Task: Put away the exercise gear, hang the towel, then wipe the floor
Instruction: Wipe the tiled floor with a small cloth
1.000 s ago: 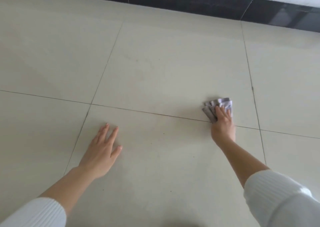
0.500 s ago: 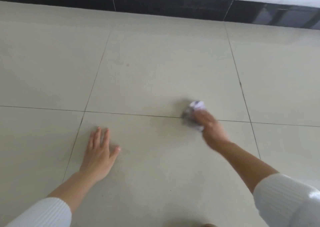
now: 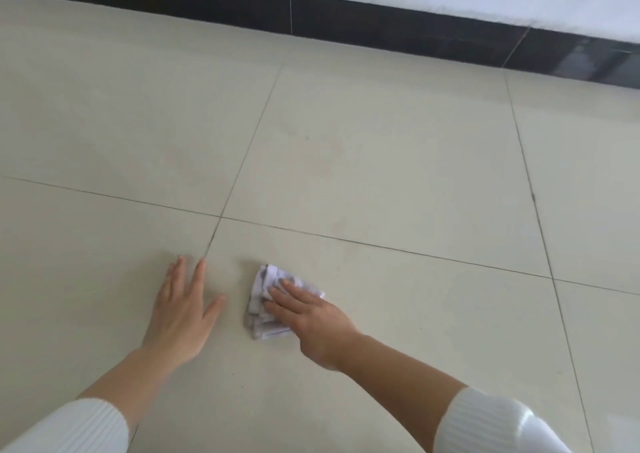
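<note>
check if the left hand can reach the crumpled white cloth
Probably yes: the left hand rests flat beside the crumpled white cloth, only bare beige floor tile between them, though the right hand presses on it.

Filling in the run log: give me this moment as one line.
step: floor wipe | right hand: flat on crumpled cloth, pressing it to floor | left hand: flat on floor beside cloth, not touching it

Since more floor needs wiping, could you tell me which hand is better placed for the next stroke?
The right hand: its flat fingers press the cloth onto the floor. The left hand lies flat and bare beside it, probably as support.
</note>
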`<state>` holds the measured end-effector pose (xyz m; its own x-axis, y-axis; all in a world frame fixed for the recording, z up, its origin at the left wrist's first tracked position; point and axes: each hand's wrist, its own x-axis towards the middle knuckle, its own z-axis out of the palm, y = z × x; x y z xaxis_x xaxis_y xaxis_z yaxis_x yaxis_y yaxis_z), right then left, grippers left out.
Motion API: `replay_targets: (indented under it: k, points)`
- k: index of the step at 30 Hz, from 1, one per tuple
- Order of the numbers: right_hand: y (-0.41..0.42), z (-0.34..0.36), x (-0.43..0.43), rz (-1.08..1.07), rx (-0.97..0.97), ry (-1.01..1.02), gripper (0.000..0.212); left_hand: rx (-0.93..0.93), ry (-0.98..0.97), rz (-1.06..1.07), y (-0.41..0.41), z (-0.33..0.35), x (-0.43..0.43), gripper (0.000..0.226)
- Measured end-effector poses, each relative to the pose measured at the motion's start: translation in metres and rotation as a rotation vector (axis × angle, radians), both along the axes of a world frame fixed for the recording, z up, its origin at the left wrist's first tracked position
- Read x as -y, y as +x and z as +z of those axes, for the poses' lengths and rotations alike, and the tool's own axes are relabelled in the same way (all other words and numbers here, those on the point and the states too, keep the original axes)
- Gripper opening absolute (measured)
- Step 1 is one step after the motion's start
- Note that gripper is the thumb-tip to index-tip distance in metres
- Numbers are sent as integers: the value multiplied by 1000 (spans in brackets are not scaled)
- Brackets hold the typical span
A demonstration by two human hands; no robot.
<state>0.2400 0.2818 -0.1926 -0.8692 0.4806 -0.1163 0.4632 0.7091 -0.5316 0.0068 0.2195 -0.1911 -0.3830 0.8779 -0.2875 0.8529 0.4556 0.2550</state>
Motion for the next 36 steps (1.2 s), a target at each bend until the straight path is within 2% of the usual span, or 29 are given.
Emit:
replay_targets:
  k: [2, 4, 8, 11, 13, 14, 16, 20, 23, 25, 26, 28, 32, 34, 36]
  points:
    - [18, -7, -22, 98, 17, 85, 78, -7, 27, -15, -1, 0, -14, 73]
    - [39, -12, -50, 19, 40, 201, 76, -10, 37, -52, -1, -1, -28, 73]
    - [79, -16, -107, -461, 129, 280, 75, -33, 38, -110, -12, -11, -50, 69]
    - [81, -13, -144, -926, 191, 169, 66, -34, 61, -110, -20, -22, -61, 65]
    - [58, -18, -163, -1112, 189, 132, 65, -28, 99, -114, -22, -26, -64, 73]
    - [42, -22, -169, -1132, 156, 134, 66, -24, 123, -117, -22, -28, -65, 76]
    - [2, -30, -172, -1015, 58, 155, 70, -6, 155, -121, -25, -31, -67, 73]
    - [-69, -28, -147, -530, -70, 150, 74, -2, 242, -39, -44, -33, -99, 63]
    - [-67, -26, -153, -179, -58, 196, 71, -80, 288, -10, -62, -35, -137, 63]
    - [-45, -29, -176, -137, -25, 287, 65, -107, 289, -7, -72, -36, -163, 58]
    - [-32, -31, -189, -206, -16, 313, 61, -119, 284, -10, -78, -37, -176, 56]
    - [-2, -34, -215, -486, -15, 328, 52, -136, 275, -11, -90, -41, -194, 56]
    - [52, -30, -258, -1119, 134, 202, 55, -151, 300, 11, -100, -50, -202, 62]
    - [48, -30, -277, -1274, 169, 209, 55, -149, 316, 12, -99, -50, -201, 65]
    - [23, -32, -294, -1310, 145, 226, 56, -151, 326, 22, -98, -48, -200, 65]
